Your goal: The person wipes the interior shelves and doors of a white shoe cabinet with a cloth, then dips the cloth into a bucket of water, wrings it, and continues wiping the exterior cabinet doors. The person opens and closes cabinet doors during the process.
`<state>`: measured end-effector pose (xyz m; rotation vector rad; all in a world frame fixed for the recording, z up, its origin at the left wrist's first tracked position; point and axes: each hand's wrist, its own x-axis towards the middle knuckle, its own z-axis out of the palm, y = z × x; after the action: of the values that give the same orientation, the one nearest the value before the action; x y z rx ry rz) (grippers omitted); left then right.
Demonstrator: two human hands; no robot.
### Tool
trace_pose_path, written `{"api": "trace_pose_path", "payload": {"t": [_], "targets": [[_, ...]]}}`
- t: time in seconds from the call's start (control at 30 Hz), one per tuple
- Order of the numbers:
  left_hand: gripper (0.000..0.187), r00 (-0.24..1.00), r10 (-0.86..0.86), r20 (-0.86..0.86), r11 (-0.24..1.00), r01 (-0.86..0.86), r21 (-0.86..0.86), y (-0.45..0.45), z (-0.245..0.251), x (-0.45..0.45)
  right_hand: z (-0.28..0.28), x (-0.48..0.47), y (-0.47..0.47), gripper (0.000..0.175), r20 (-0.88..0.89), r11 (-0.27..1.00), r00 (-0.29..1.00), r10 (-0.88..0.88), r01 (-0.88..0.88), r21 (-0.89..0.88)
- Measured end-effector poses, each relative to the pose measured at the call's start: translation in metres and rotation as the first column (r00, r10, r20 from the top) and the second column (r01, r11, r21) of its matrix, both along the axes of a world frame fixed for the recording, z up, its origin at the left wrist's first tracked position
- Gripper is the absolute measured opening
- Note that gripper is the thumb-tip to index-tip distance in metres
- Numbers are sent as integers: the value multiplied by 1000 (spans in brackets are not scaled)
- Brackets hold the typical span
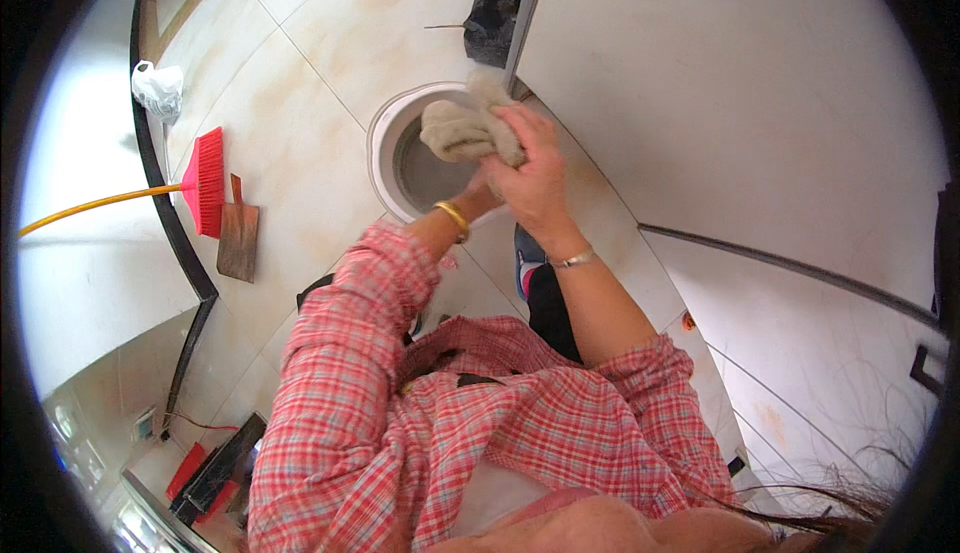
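Observation:
A greyish-beige cloth [461, 131] is bunched up over a round white bucket [386, 170] on the tiled floor. My right hand [531, 167] grips the cloth, its fingers wrapped around the folds on the right side. My left hand [480, 194], with a yellow bangle at the wrist, is just below it against the lower end of the cloth; its fingers are largely hidden behind my right hand. Greyish water [427, 178] shows inside the bucket. One end of the cloth sticks up blurred above my right hand.
A red broom [204, 182] and a flat wooden-looking scraper [238, 242] are at the left near a dark baseboard. A white plastic bag [157, 90] lies farther up. A black bag [496, 17] is beside the edge of a large pale panel [720, 103] at right. My shoe [527, 257] is below the bucket.

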<state>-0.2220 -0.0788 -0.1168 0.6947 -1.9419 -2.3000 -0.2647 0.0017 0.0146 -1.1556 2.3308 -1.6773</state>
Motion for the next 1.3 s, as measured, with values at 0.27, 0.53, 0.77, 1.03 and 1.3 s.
{"api": "trace_pose_path", "payload": {"t": [0.27,0.53,0.77,1.03,1.3], "targets": [[63,871,269,412,820,-431,375,-43,77,110,-93,30,-47,49,16,976,996,86,-88,202],[79,771,435,465,683,-619,388,-75,53,128,-201,49,-63,48,-137,580,940,312,-74,811],[77,800,408,440,739,-572,355,-91,39,109,-222,24,-88,37,77,562,973,218,-190,805],[101,740,351,573,542,-660,520,-89,21,87,-110,29,-80,25,662,983,749,-35,-92,156],[63,826,480,297,527,-542,655,-87,-34,77,-38,83,-69,25,847,999,531,10,-42,15]]}}
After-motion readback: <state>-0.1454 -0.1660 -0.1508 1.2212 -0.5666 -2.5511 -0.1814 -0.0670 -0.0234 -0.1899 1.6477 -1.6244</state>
